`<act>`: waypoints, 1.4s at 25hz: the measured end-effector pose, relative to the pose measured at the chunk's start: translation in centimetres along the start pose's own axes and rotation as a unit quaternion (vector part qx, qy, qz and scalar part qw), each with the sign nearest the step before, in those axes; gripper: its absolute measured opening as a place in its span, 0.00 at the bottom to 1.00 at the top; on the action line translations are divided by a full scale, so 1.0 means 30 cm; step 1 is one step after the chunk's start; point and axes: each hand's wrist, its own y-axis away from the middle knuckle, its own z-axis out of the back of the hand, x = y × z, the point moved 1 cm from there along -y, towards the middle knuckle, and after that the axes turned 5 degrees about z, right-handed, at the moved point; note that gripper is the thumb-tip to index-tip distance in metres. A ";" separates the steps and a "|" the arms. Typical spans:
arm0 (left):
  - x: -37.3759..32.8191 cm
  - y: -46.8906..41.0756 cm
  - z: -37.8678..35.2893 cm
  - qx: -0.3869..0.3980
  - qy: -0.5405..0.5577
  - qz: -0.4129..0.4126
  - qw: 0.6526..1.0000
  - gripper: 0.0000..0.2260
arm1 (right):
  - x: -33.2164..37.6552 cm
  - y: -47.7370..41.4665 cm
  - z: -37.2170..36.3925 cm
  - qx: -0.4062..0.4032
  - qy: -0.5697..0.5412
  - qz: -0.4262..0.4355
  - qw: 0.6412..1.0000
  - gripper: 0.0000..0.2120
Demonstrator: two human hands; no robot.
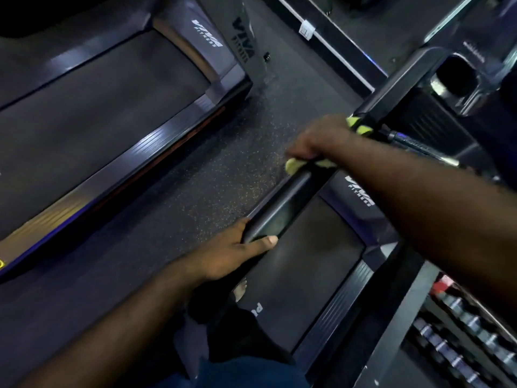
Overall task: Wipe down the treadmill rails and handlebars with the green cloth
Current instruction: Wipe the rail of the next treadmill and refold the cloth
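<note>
Head view looks down on a black treadmill handlebar point(279, 208) that runs slantwise above the belt point(313, 261). The left hand point(237, 249) grasps the near end of this handlebar, with the thumb lying over the top. The right hand point(316, 141) is further along, near the console end, and its fingers close round the green cloth point(293, 165), which is wrapped on the bar; bits of cloth show on both sides of the hand. A bare foot point(241, 290) stands on the belt. A second treadmill point(98, 113) stands across the speckled floor point(209, 169).
</note>
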 end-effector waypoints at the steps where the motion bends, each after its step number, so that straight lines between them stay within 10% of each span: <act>1: -0.031 -0.029 -0.011 -0.017 -0.006 -0.006 1.000 0.33 | -0.040 -0.029 -0.009 -0.013 0.001 -0.037 0.999 0.30; 7: -0.141 -0.100 -0.065 -0.118 -0.099 -0.029 0.988 0.23 | 0.173 0.091 -0.071 -0.090 -0.025 0.124 0.988 0.26; 13: -0.121 -0.120 -0.076 -0.149 -0.102 -0.040 0.983 0.19 | -0.160 -0.048 -0.149 -0.196 -0.144 -0.092 0.966 0.26; 18: -0.121 -0.125 -0.084 -0.186 -0.150 -0.087 0.967 0.15 | 0.170 0.203 -0.346 -0.389 -0.394 -0.105 0.826 0.18; 24: -0.090 -0.139 -0.089 -0.182 -0.140 -0.113 0.967 0.20 | 0.021 0.001 -0.410 -0.457 -0.532 -0.238 0.672 0.20; 29: 0.027 -0.057 -0.025 -0.182 -0.069 -0.164 0.967 0.15 | 0.535 0.311 -0.451 -0.507 -0.619 -0.206 0.563 0.20; 35: 0.292 0.157 0.156 -0.185 0.090 -0.079 0.975 0.15 | 1.111 0.682 -0.423 -0.460 -0.624 -0.148 0.614 0.21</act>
